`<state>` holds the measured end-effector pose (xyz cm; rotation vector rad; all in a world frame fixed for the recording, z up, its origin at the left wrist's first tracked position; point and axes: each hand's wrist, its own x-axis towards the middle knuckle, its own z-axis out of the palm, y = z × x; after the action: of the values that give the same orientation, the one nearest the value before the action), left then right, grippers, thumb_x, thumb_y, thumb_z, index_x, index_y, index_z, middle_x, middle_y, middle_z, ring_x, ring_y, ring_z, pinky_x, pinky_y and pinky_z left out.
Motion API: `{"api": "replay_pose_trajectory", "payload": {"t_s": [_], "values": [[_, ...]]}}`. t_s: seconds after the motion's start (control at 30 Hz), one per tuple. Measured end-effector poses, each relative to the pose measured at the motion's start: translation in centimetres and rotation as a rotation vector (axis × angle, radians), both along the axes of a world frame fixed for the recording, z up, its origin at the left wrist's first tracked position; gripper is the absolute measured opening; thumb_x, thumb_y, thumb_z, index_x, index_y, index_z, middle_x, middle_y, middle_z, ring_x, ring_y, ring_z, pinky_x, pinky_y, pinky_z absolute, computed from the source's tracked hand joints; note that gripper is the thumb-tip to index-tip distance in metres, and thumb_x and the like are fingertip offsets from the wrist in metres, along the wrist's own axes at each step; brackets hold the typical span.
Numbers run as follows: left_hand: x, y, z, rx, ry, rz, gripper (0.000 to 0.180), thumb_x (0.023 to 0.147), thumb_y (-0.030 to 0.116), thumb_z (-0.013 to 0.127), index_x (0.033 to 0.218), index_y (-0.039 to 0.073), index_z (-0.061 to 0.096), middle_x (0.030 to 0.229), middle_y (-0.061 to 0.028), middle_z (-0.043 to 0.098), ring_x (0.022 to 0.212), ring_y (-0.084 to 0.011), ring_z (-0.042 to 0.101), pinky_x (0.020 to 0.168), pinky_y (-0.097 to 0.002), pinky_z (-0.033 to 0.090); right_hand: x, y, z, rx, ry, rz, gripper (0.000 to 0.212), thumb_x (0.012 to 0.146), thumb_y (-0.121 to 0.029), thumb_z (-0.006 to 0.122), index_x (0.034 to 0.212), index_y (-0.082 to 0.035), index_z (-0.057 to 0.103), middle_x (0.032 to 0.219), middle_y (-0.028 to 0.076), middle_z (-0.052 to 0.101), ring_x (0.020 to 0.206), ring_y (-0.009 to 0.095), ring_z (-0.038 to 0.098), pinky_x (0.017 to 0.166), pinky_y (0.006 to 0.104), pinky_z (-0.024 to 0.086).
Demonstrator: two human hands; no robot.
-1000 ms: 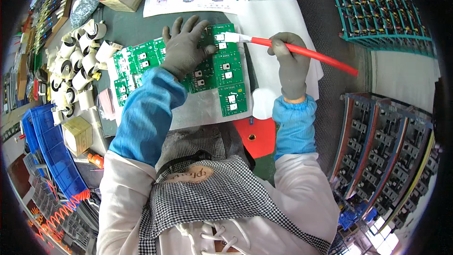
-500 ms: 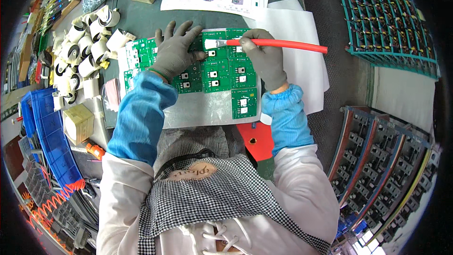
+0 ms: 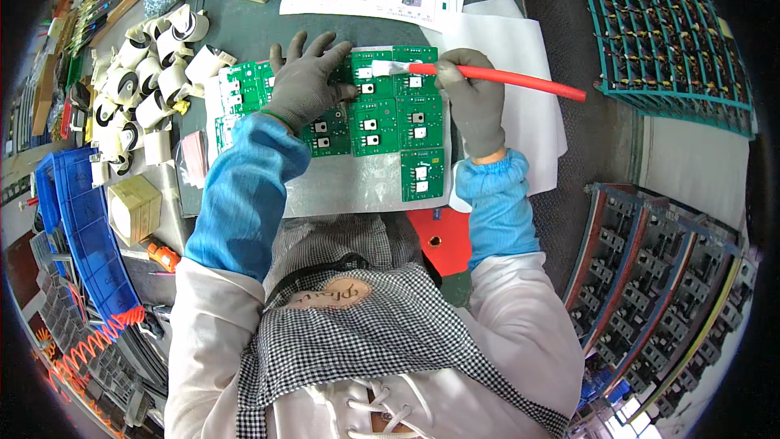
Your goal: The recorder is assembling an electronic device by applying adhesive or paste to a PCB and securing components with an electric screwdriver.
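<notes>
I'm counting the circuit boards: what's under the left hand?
Green circuit boards show on both sides of the left hand; whatever lies directly beneath it is covered.

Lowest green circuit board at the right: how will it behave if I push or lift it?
The board looks flat and thin, so probably stiff and light. It lies on a smooth-looking pale sheet, so it may slide. Its exposed components could be fragile.
</notes>
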<state>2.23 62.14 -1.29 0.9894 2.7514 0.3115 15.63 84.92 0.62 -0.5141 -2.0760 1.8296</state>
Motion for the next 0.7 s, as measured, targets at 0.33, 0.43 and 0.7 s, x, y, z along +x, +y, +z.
{"api": "replay_pose_trajectory", "payload": {"t_s": [0.33,0.43,0.7], "values": [[-0.2,-0.5,0.1,0.042,-0.021,0.008,0.084,0.075,0.048,0.087,0.151,0.031,0.054,0.164,-0.0042,0.042,0.157,-0.0397,0.024,0.124,-0.0692,0.008,1.4,0.6,2.0,-0.101,0.116,0.003,0.019,0.095,-0.013,0.070,0.108,0.000,0.066,0.086,0.006,0.068,0.080,0.012,0.063,0.072,0.0275,0.052],[0.2,-0.4,-0.1,0.105,-0.020,0.024,0.086,0.075,0.046,0.087,0.152,0.031,0.051,0.165,-0.0045,0.042,0.156,-0.0404,0.024,0.123,-0.0703,0.008,1.9,0.0,4.1,-0.109,0.149,0.026,0.020,0.096,-0.010,0.068,0.111,0.002,0.064,0.085,0.006,0.068,0.080,0.012,0.063,0.074,0.0275,0.052],[0.4,-0.9,0.4,0.106,-0.037,-0.007,0.084,0.077,0.046,0.086,0.151,0.032,0.051,0.166,-0.0028,0.039,0.158,-0.0405,0.020,0.123,-0.0709,0.007,3.2,1.0,5.9,-0.086,0.103,0.148,0.037,0.093,-0.023,0.074,0.118,0.002,0.066,0.104,0.012,0.072,0.090,0.017,0.067,0.084,0.0307,0.055]]}}
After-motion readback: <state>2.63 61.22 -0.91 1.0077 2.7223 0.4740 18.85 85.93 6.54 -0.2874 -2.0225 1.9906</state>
